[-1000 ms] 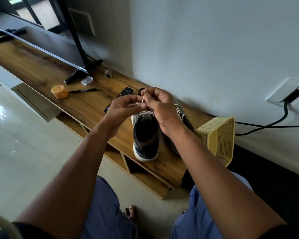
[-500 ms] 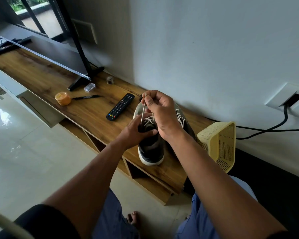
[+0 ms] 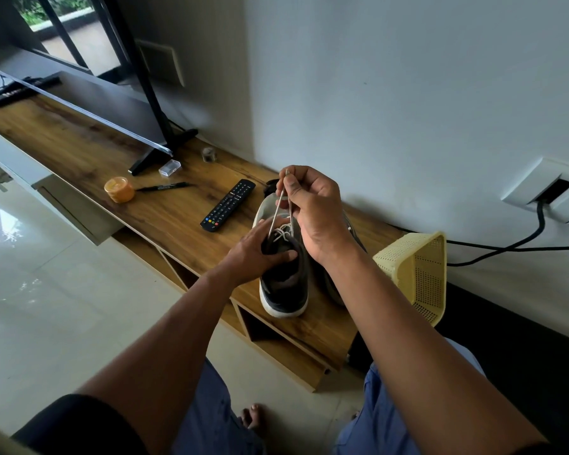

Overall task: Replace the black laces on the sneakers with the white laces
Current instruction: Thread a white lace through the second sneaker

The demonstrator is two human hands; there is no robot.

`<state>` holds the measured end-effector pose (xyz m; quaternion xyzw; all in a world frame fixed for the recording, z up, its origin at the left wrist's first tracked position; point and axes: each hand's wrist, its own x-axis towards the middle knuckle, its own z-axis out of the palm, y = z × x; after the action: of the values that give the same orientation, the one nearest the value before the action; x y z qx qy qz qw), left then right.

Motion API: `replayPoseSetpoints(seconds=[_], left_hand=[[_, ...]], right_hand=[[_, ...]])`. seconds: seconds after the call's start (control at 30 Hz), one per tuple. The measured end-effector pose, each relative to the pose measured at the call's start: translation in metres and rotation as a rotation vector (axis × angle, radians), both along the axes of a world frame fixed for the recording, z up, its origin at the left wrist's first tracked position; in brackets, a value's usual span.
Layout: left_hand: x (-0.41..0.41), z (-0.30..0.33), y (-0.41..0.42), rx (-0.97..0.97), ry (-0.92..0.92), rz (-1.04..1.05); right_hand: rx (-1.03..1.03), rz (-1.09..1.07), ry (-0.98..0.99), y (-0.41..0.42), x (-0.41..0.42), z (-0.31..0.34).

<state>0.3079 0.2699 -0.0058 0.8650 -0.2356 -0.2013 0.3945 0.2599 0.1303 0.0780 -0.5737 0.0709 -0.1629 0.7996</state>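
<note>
The left hand (image 3: 255,252) grips the collar of the near sneaker (image 3: 284,284) on the wooden shelf (image 3: 165,221); above it the right hand (image 3: 312,208) pinches two white lace (image 3: 278,205) ends upward. Farther left lies a remote (image 3: 228,205).

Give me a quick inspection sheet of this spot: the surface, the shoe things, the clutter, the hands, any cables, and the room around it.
Surface: wooden TV bench, open shelves underneath.
Job's things: near sneaker with white lace partly threaded; second sneaker mostly hidden behind the right arm; black laces: nothing seen.
Clutter: remote, black pen, orange tub, small clear box, yellow basket tipped on its side.
Hands: left hand grips the sneaker's collar; right hand pinches the lace ends, pulled up.
Cables: black cable from wall outlet.
Surroundings: TV on stand, white wall, pale tiled floor.
</note>
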Motion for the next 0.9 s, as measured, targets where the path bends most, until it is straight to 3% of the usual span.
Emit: replayPoseSetpoints(seconds=[0.13, 0.27, 0.43, 0.73, 0.9], left_hand=[[0.001, 0.005, 0.0, 0.14, -0.151, -0.046], [-0.012, 0.005, -0.01, 0.293, -0.369, 0.063], [-0.022, 0.011, -0.015, 0.286, -0.518, 0.195], [-0.011, 0.006, -0.008, 0.35, -0.647, 0.183], [-0.008, 0.011, -0.008, 0.248, -0.506, 0.138]], right_hand=[[-0.108, 0.003, 0.004, -0.003, 0.0, 0.001], [-0.142, 0.019, 0.006, -0.001, 0.0, 0.001], [-0.201, 0.032, -0.022, 0.0, -0.001, -0.001], [-0.346, 0.042, -0.018, -0.004, -0.002, -0.006], [-0.621, -0.039, -0.01, -0.01, -0.004, 0.0]])
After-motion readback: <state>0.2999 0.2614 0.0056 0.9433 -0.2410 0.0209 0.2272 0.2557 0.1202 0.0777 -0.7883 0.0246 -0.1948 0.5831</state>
